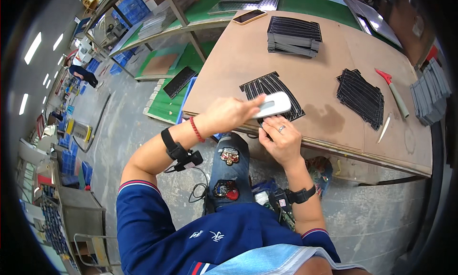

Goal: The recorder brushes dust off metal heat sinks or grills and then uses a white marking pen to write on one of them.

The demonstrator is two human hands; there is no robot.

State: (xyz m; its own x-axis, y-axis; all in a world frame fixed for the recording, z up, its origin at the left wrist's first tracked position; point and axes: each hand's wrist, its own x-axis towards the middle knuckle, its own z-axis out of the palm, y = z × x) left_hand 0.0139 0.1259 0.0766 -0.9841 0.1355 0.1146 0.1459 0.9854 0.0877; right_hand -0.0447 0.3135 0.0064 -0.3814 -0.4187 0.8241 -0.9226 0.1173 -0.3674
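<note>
A black panel (265, 85) with pale curved lines lies at the table's near edge. Above it, my left hand (234, 114) is closed around a white, rounded oval tool (275, 104) with a grey recess; its exact kind does not show. My right hand (282, 142), with a ring on it, has its fingers closed on the panel's near edge, just below the white tool. That corner of the panel is partly hidden by the hands.
A stack of grey-edged black panels (294, 34) stands farther back, near a phone (249, 17). To the right lie more black panels (360, 98), a red-and-grey hand tool (392, 93), a thin white stick (384, 127) and a grey stack (431, 93). Shelving (191, 24) adjoins the table's left.
</note>
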